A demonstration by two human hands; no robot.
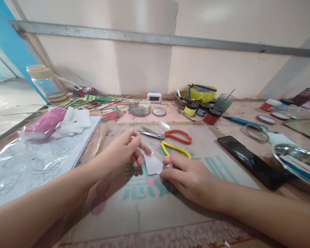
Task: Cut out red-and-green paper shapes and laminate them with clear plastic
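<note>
A small white piece of paper [153,164] is between my hands, above a clear sheet on the work surface. My left hand [130,148] is at its upper left, fingers loosely bent and apart, one fingertip touching the paper's top corner. At the lower right edge, my right hand [191,177] pinches the paper between thumb and fingers; a bit of clear film shows there. Just beyond lie scissors [160,135] with one orange and one yellow handle, blades spread, pointing left. My right fingers partly cover the yellow handle's lower end.
A black phone [250,160] and a metal bowl [286,151] are at right. Paint jars [189,109], a cup of murky liquid [222,103] and a white clock [154,97] stand along the back. Drawings [12,172] under plastic and a pink bundle [45,122] lie left.
</note>
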